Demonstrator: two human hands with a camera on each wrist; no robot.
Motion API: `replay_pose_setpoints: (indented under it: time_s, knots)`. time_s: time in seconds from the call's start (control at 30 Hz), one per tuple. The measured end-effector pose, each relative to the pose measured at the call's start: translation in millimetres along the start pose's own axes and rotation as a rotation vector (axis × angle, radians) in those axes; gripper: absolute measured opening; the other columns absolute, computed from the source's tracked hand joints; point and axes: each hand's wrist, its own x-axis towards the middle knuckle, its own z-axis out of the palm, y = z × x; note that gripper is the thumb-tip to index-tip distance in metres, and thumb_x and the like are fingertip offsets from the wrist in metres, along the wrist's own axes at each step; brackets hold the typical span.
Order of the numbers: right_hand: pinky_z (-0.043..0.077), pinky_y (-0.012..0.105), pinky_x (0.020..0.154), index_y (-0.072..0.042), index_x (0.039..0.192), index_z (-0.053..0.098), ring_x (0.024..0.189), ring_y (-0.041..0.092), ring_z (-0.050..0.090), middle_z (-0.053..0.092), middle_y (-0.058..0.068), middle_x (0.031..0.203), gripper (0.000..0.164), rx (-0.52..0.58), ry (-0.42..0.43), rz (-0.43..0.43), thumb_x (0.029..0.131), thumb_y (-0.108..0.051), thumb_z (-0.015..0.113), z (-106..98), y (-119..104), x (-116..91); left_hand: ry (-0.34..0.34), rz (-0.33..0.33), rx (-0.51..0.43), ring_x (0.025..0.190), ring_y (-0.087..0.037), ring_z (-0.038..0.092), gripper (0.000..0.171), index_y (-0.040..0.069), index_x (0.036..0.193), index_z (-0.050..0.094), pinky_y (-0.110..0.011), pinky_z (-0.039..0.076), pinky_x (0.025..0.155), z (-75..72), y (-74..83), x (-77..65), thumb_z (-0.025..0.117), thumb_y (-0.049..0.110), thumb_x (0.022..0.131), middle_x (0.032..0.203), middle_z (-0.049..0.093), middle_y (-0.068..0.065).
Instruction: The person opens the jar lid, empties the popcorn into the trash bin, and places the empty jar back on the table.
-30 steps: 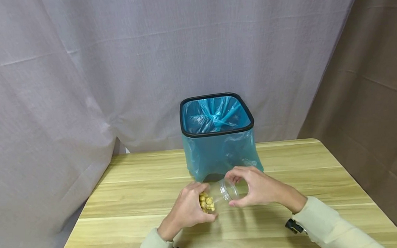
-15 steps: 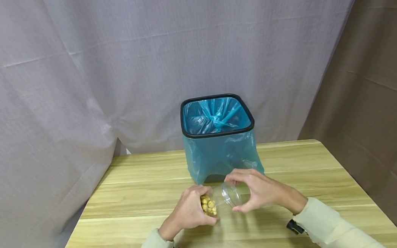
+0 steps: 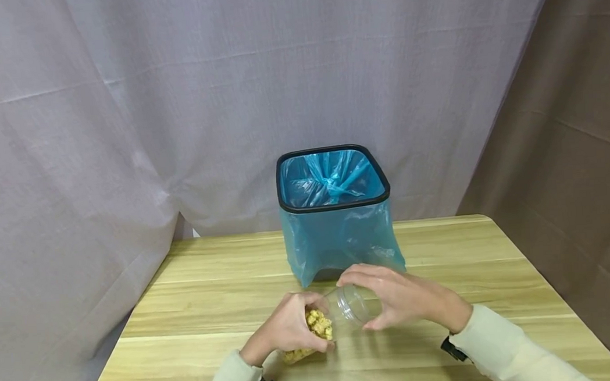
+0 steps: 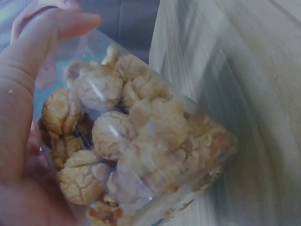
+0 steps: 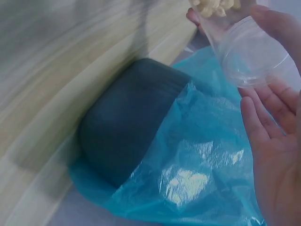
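My left hand (image 3: pixel 287 325) grips a clear plastic jar of popcorn (image 4: pixel 141 127), with the thumb on one side and fingers round the other. The jar lies tilted over the table, its end toward my right hand. Round golden popcorn pieces (image 3: pixel 319 325) gather in the bottom part, and the other end holds only air. My right hand (image 3: pixel 395 295) holds the clear ringed lid end (image 3: pixel 351 304) between thumb and fingers. In the right wrist view the lid (image 5: pixel 254 52) looks joined to the jar; its seam is too faint to tell if it is loose.
Just behind the hands stands a bin (image 5: pixel 131 117) lined with a blue plastic bag (image 3: pixel 339 235) under a black rim (image 3: pixel 336 206). The wooden table (image 3: pixel 196 290) extends on both sides. Grey cloth (image 3: pixel 226 102) hangs behind, with brown cloth (image 3: pixel 569 139) on the right.
My right hand first shifts slightly toward me, then turns over the lid end. The jar tilts, and popcorn now shows below my left hand too. The bin stays put.
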Motion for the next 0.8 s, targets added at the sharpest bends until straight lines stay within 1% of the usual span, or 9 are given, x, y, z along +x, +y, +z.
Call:
replay_pose_setpoints:
  time_s: [0.07,0.17,0.3,0.43,0.53,0.63,0.7,0.8]
  knots:
    - [0.058,0.043,0.107,-0.009,0.146,0.056,0.130,0.022,0.063,0.062,0.004,0.145,0.091,0.029,-0.015,0.051,0.070,-0.037,0.098,-2.7,-1.1,0.2,0.011,-0.005,0.011,0.087,0.002,0.067,0.053,0.009,0.107,0.073,-0.016,0.058,0.080,-0.2,0.9,-0.5,0.096,0.033,0.065,0.099,0.079,-0.002]
    - [0.057,0.044,0.108,-0.011,0.149,0.054,0.131,0.020,0.063,0.062,0.001,0.146,0.093,0.068,-0.010,0.121,0.074,-0.046,0.095,-5.3,-1.1,-0.3,0.036,0.000,0.033,0.084,0.002,0.065,0.052,0.011,0.104,0.072,-0.016,0.058,0.077,-0.1,2.3,-1.2,0.096,0.034,0.064,0.097,0.077,0.001]
    - [0.059,0.044,0.104,-0.012,0.142,0.060,0.121,0.015,0.067,0.069,-0.003,0.133,0.082,0.119,0.014,0.216,0.081,-0.060,0.085,-5.1,0.0,0.1,0.085,0.009,0.097,0.085,0.000,0.062,0.051,0.016,0.102,0.069,-0.015,0.056,0.077,-0.1,4.7,-4.1,0.097,0.034,0.062,0.096,0.074,0.002]
    - [0.061,0.042,0.098,-0.014,0.133,0.066,0.111,0.013,0.070,0.073,-0.005,0.121,0.068,0.203,0.009,0.304,0.087,-0.061,0.079,-1.7,-0.3,1.4,0.130,0.013,0.166,0.089,-0.004,0.061,0.057,0.012,0.105,0.070,-0.018,0.056,0.079,0.2,7.5,-7.1,0.097,0.034,0.060,0.097,0.073,0.000]
    - [0.062,0.039,0.094,-0.014,0.128,0.069,0.105,0.011,0.070,0.074,-0.004,0.117,0.059,0.251,-0.001,0.334,0.089,-0.058,0.078,1.4,-1.1,2.7,0.146,0.009,0.206,0.091,-0.006,0.060,0.061,0.009,0.109,0.072,-0.019,0.055,0.080,0.7,9.2,-8.3,0.098,0.035,0.060,0.099,0.073,-0.001]
    - [0.062,0.037,0.091,-0.014,0.125,0.070,0.102,0.012,0.070,0.073,-0.005,0.114,0.054,0.271,-0.004,0.341,0.089,-0.054,0.080,2.8,-1.8,4.0,0.151,0.002,0.228,0.092,-0.006,0.061,0.064,0.009,0.111,0.072,-0.019,0.055,0.081,0.6,11.0,-8.7,0.097,0.036,0.060,0.100,0.074,-0.001]
    - [0.062,0.038,0.092,-0.015,0.126,0.069,0.103,0.013,0.071,0.073,-0.006,0.115,0.055,0.256,-0.003,0.332,0.087,-0.051,0.082,2.3,-2.5,4.6,0.153,0.007,0.237,0.093,-0.006,0.061,0.063,0.010,0.111,0.072,-0.019,0.056,0.082,0.3,11.5,-8.8,0.097,0.037,0.060,0.101,0.074,-0.002]
    - [0.062,0.040,0.096,-0.015,0.131,0.066,0.108,0.016,0.071,0.072,-0.005,0.120,0.060,0.219,-0.005,0.291,0.084,-0.044,0.087,-0.1,-3.6,4.9,0.157,0.023,0.245,0.093,-0.007,0.062,0.062,0.012,0.111,0.071,-0.020,0.056,0.083,-0.1,11.5,-8.9,0.097,0.037,0.060,0.101,0.075,-0.004]
